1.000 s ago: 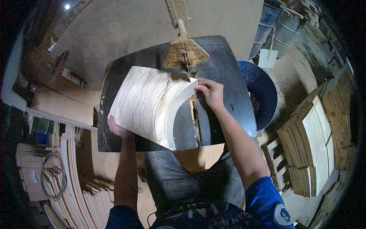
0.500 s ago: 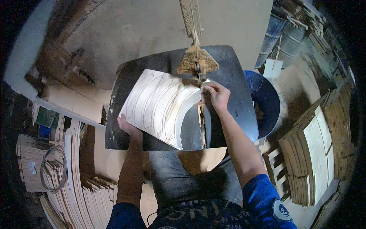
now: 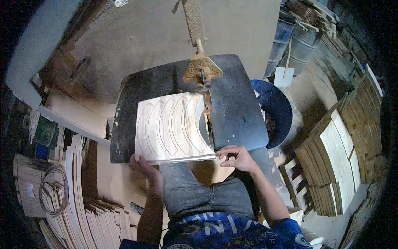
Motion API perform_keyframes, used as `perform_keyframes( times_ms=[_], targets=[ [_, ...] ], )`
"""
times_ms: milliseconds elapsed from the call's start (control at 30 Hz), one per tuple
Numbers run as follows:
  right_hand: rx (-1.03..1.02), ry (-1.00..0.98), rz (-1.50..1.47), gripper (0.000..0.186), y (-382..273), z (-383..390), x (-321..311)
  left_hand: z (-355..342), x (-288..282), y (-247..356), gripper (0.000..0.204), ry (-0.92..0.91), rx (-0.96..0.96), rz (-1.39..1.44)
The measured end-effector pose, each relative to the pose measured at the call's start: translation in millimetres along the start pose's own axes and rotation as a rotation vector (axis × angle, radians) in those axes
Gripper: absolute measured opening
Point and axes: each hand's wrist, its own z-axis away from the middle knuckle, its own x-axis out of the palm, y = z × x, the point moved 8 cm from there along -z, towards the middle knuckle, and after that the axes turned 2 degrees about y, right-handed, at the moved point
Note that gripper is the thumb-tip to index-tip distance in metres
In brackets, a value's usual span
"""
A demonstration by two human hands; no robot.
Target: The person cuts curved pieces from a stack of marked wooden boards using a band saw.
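Observation:
A pale wooden board (image 3: 161, 128) lies on the dark band saw table (image 3: 238, 120), its near edge at the table's front. Several curved pencil lines run across it, and its right side is cut to an inward curve. My left hand (image 3: 148, 169) grips the near left corner, fingers partly under the edge and a little blurred. At the near right corner, my right hand (image 3: 238, 159) has thumb and fingertips closed on the board. The dusty saw guide (image 3: 202, 72) hangs just beyond the board's far right corner, above the table's slot.
A blue bin (image 3: 280, 120) stands right of the table. Stacked curved wooden pieces (image 3: 327, 162) rest on a pallet at the right. Upright wood strips (image 3: 103, 220) and a coil of wire (image 3: 54, 191) are at the left. Metal drums (image 3: 300, 47) and a white shovel-like panel (image 3: 284, 77) stand behind.
The board has turned and come nearer to me, away from the blade. My right hand has moved from beside the blade to the board's near right corner. My left hand has shifted nearer.

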Motion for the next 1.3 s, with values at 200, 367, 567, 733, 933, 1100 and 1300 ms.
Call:
perform_keyframes(
  times_ms=[200,367,567,733,933,1100,1300],
  targets=[
    [-0.166,0.287,0.214,0.020,-21.1,14.8,-15.6,71.7,-62.6,12.4,0.073,-0.067,0.113,-0.635],
    [-0.081,0.215,0.153,0.014,-6.4,-10.4,-27.2,78.6,-56.7,4.3,0.096,-0.359,0.167,-0.524],
    [-0.151,0.144,0.039,0.013,5.3,-69.6,-31.6,69.3,-39.3,-29.5,0.083,-0.191,-0.152,-0.718],
    [-0.119,0.117,-0.016,0.011,22.9,-116.3,-35.1,56.9,-0.1,-13.2,0.084,-0.279,0.097,-0.590],
    [-0.074,0.143,-0.043,0.011,34.5,-157.8,-41.5,56.4,28.6,-3.3,0.084,-0.307,0.270,-0.524],
    [-0.062,0.157,-0.046,0.010,37.3,-170.3,-41.3,51.9,40.3,-0.5,0.084,-0.302,0.324,-0.491],
    [-0.055,0.209,0.001,0.012,38.1,-180.9,-44.9,49.6,52.5,-0.6,0.085,-0.302,0.366,-0.472]
  ],
)
